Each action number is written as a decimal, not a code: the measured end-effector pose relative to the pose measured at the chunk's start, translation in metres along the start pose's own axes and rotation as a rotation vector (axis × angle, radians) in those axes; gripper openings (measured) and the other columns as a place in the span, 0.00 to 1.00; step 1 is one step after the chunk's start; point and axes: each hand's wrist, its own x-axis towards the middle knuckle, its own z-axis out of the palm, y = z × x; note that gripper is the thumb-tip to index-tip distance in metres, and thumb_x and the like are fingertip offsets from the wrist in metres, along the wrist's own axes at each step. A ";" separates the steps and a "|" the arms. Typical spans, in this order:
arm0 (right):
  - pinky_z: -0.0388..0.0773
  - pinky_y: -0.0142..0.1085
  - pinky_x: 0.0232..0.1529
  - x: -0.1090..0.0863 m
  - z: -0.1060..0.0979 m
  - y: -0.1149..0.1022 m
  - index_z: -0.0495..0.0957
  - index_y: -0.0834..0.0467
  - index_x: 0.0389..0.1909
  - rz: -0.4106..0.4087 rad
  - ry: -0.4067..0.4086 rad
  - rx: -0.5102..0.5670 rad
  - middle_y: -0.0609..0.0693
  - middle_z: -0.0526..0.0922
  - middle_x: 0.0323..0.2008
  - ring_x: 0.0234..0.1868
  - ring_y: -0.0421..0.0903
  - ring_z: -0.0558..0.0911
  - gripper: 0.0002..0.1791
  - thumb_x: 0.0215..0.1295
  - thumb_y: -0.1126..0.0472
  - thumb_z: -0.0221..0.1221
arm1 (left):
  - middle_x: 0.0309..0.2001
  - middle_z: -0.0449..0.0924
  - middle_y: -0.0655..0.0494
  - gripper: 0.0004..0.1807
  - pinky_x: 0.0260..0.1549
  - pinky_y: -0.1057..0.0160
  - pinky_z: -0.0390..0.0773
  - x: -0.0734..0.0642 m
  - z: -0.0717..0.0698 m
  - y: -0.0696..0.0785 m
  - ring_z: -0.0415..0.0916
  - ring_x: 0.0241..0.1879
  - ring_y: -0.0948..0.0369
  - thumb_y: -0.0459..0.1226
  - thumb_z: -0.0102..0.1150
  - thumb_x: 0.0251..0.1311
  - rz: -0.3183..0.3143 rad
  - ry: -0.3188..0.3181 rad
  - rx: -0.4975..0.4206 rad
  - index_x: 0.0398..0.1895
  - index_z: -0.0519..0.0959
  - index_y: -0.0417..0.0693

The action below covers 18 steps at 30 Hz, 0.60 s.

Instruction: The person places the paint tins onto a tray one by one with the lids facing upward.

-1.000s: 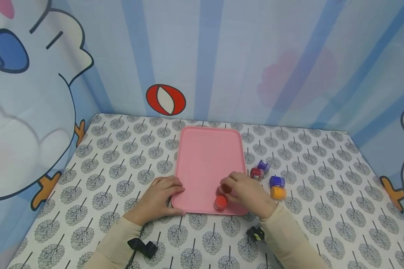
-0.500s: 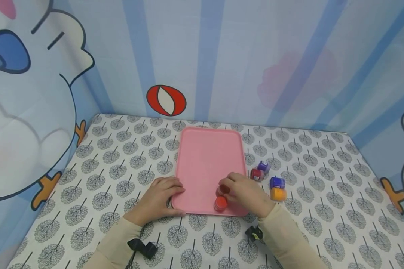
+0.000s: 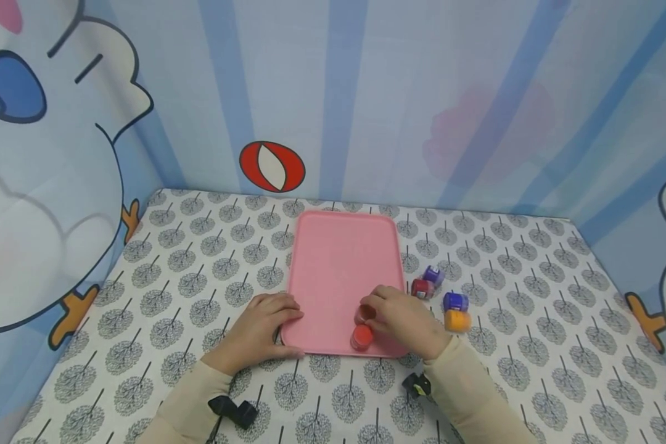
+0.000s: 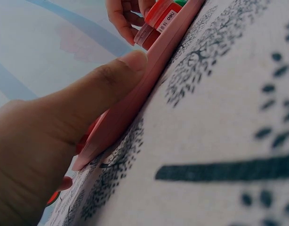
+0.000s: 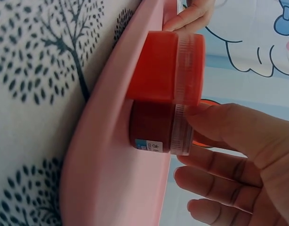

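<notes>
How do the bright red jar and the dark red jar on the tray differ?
Colour: the bright red jar is vivid red, while the dark red jar is a deep brownish red.
Handling: the right hand pinches the dark red jar; the bright red jar is not held.
Place: the bright red jar sits nearer the person than the dark red jar.
Both are upright, with ribbed lids, inside the pink tray.

Two jars (image 3: 362,338) sit on the tray (image 3: 341,265), four more jars (image 3: 457,320) to its right.
</notes>
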 end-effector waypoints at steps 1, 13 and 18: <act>0.83 0.31 0.41 0.000 0.000 0.000 0.82 0.56 0.43 0.002 -0.002 0.002 0.46 0.83 0.37 0.39 0.41 0.82 0.17 0.51 0.57 0.70 | 0.55 0.79 0.55 0.40 0.66 0.50 0.65 0.000 0.000 0.000 0.70 0.62 0.55 0.65 0.67 0.38 -0.002 -0.003 0.000 0.51 0.80 0.49; 0.83 0.33 0.42 -0.002 -0.006 0.000 0.82 0.56 0.44 0.018 -0.026 0.009 0.47 0.84 0.39 0.41 0.42 0.82 0.17 0.52 0.58 0.70 | 0.55 0.79 0.55 0.40 0.65 0.50 0.65 0.000 -0.001 0.001 0.71 0.62 0.55 0.65 0.67 0.38 -0.010 -0.004 0.004 0.50 0.81 0.49; 0.83 0.34 0.45 -0.003 -0.008 0.002 0.82 0.58 0.44 -0.014 -0.006 -0.009 0.50 0.84 0.40 0.42 0.44 0.83 0.18 0.52 0.59 0.69 | 0.55 0.79 0.55 0.40 0.65 0.49 0.66 0.001 -0.002 0.002 0.71 0.62 0.55 0.65 0.68 0.37 -0.009 -0.002 0.003 0.50 0.81 0.49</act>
